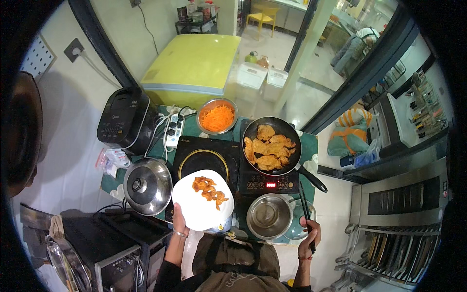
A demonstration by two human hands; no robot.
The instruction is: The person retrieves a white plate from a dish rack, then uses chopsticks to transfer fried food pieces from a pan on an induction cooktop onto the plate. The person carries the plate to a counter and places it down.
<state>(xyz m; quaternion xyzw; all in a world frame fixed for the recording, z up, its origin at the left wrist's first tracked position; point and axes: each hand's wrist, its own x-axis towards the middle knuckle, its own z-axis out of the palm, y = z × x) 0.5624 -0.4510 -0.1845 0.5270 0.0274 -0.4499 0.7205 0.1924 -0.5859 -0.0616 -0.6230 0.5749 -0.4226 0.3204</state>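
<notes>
My left hand [179, 220] grips the lower left rim of a white plate [186, 208] that bears several browned pieces of meat [205, 188]. The plate is over the near part of a black induction cooktop [182, 153]. My right hand [310, 238] holds a pair of black chopsticks [304, 202], pointing away from me, right of an empty steel bowl [270, 216] and partly over a glass lid [310, 211]. Behind them, a black frying pan [265, 146] full of browned meat pieces sits on a second induction cooktop [246, 179] with a lit red display.
A steel bowl of shredded carrot [217, 117] stands at the back, near a power strip [175, 130] and black rice cooker [126, 118]. A domed steel lid [147, 186] lies left of the plate. The pan's handle [312, 178] sticks out right. A person [354, 47] bends over far off.
</notes>
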